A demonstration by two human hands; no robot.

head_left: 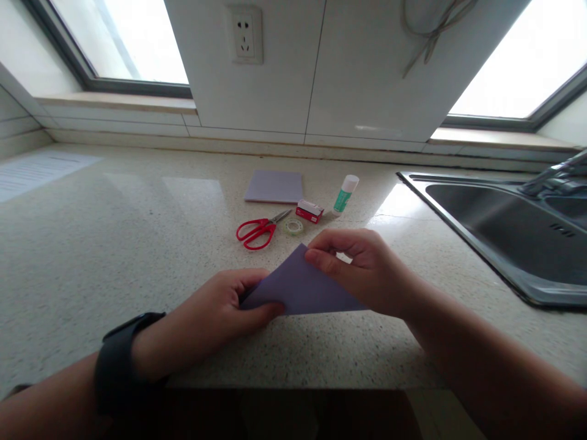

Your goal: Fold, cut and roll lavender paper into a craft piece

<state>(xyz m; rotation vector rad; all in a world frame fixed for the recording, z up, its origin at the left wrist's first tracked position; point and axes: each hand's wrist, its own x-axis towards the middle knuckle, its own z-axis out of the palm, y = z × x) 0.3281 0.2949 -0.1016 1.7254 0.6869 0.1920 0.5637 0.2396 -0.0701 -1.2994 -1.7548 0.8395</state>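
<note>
I have the purple paper (300,287) at lower centre of the frame, lying on the speckled countertop (114,244) near its front edge. It shows as a triangle with the apex toward the top of the frame, so I judge one diagonal fold is already made.

My left hand (220,318) rests on the lower left corner of the sheet; thumb and fingers are closed onto that corner, pinning it. A dark wrist band (119,360) sits on that arm. My right hand (367,269) is at the apex and right edge; thumb and forefinger are pinched together on the paper's top point, the other fingers curled under.

Whether the crease is pressed flat along its full length I cannot tell; the lower edge is partly hidden by my hands.

Untouched above the sheet, centre frame: red scissors (257,232), a tape roll (293,227), a small red box (309,211), a glue stick (345,194) and a stack of purple sheets (274,186). By this layout, cutting, taping and gluing are not begun. A sink (504,232) lies at right.
</note>
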